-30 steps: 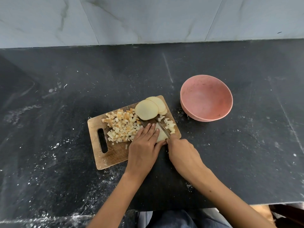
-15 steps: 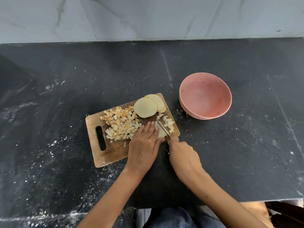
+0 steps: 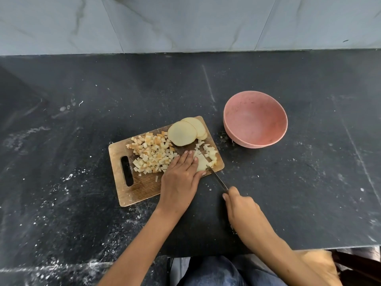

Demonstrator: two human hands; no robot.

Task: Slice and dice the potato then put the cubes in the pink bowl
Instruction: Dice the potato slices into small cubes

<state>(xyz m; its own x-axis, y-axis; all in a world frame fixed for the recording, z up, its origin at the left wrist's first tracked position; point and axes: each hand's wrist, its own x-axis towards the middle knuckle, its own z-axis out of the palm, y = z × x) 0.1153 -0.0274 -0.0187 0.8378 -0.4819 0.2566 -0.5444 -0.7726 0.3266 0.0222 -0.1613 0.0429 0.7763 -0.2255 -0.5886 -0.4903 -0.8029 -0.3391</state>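
The right hand's (image 3: 243, 211) grip is curled round the handle of a knife (image 3: 216, 178), which points up and to the left so that its tip meets the near right edge of the potato slice (image 3: 201, 163) on the board. The left hand (image 3: 181, 176) has no such grip: its fingers lie straight and close together, pressing flat on that slice, the fingertips toward the far side.

The dark tabletop (image 3: 309, 193) carries everything and is speckled with pale crumbs and smears, thickest at the near left. A grey marbled wall (image 3: 185, 21) rises behind it.

The pink bowl (image 3: 255, 119) stands to the right of the board and a little farther back, near but apart from it. Its inside shows only bare pink surface with faint specks; no cubes lie in it.

The wooden cutting board (image 3: 142, 188) lies at an angle, its handle slot at the left. On it, at the far right corner, whole round potato slices (image 3: 182, 133) overlap one another. To their left and nearer sits the large heap of potato cubes (image 3: 151, 154), some pale, some orange-brown, touching the left hand's edge. A smaller cluster of fresh pale cubes (image 3: 210, 152) lies at the board's right side, just beyond the held slice. A few stray bits lie on the board near the heap.
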